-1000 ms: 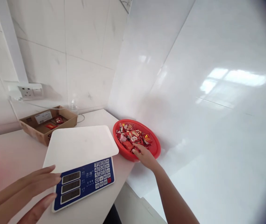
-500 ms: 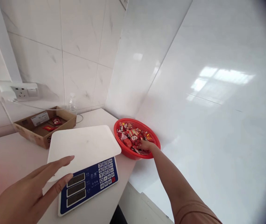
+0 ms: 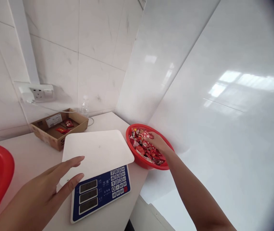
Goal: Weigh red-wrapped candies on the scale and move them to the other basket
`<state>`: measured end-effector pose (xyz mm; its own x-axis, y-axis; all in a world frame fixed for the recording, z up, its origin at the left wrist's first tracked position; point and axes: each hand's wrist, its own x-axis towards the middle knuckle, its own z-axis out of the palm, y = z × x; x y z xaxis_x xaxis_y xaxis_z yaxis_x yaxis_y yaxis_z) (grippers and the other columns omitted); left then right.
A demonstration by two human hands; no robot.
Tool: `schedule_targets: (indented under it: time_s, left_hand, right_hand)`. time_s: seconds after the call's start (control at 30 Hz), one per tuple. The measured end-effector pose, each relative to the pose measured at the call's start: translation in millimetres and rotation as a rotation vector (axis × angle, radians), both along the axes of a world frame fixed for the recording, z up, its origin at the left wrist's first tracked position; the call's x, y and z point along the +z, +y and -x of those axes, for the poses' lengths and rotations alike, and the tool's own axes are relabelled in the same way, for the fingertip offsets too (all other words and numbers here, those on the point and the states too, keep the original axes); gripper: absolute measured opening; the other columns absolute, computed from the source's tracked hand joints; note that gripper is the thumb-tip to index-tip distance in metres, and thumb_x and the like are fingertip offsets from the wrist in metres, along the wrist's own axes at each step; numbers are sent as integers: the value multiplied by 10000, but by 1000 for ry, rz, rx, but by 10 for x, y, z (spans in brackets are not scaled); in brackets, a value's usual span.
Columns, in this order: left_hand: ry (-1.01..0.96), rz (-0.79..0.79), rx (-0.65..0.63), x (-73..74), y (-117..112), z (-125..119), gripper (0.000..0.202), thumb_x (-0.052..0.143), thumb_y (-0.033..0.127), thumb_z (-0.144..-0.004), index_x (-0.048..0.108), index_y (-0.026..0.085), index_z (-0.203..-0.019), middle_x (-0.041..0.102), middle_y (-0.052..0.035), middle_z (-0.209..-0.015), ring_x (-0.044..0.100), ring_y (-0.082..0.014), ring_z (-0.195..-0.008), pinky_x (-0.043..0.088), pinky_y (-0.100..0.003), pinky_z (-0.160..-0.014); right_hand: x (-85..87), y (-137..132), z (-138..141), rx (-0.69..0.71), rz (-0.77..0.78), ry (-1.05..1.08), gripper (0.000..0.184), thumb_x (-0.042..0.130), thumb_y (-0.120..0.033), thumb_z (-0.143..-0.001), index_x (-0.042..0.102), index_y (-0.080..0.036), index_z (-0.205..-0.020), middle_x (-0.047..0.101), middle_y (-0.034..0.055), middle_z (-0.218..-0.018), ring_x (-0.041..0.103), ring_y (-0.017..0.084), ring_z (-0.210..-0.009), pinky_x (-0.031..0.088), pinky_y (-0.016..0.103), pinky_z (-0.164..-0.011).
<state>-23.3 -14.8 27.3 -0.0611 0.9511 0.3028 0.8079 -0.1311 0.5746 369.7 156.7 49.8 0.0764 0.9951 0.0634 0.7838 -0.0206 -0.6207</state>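
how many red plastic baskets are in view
2: a round red plastic basket right of the white and blue electronic scale, and a second red basket, cut off at the picture's left edge.

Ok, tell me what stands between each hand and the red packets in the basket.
Nothing visible blocks the right hand: it reaches over the rim of the basket to the red packets. Between the left hand and the packets stands the scale, right beside the basket.
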Motion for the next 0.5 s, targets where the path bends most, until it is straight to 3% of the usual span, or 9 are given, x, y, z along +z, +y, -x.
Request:
schedule_targets:
  time_s: [0.1,0.2,0.27,0.4,0.5]
  left_hand:
    - [33,98,-9,92,-33,-8,515,399,657,-837,563,373,-1234,677,23,-1195,683,-241,-973,560,-317,-767]
    - [28,123,-12,205,-78,-31,526,386,660,-839,569,357,-1229,655,15,-1237,679,-238,-969,550,-331,-804]
    - [14,123,-19,263,-106,-49,518,383,642,-852,567,345,-1234,651,6,-1245,667,-236,-1007,537,-333,-839]
    - [2,131,-4,322,-152,-51,500,378,619,-871,552,344,-1252,640,-3,-1261,649,-237,-1046,531,-336,-845]
    - [-12,127,24,351,-165,-28,506,370,630,-868,548,353,-1251,650,-4,-1243,683,-219,-906,539,-337,-802]
  right_hand:
    - [38,-99,567,164,-21,56,485,665,-424,-763,582,-201,-1186,639,99,-1192,601,244,-1061,488,327,-849]
    - [7,-156,1095,387,178,174,438,602,-426,-815,546,-198,-1184,698,77,-1014,661,193,-820,516,289,-671]
    - [-37,-149,1356,464,222,190,464,573,-471,-832,521,-214,-1215,703,61,-963,655,170,-741,510,275,-631]
    - [-167,-96,1598,413,-16,37,496,598,-482,-810,532,-259,-1248,647,61,-1145,631,197,-919,491,334,-827]
    - [-278,-94,1569,382,-27,33,449,546,-354,-837,522,-262,-1276,640,53,-1138,625,197,-921,482,357,-854]
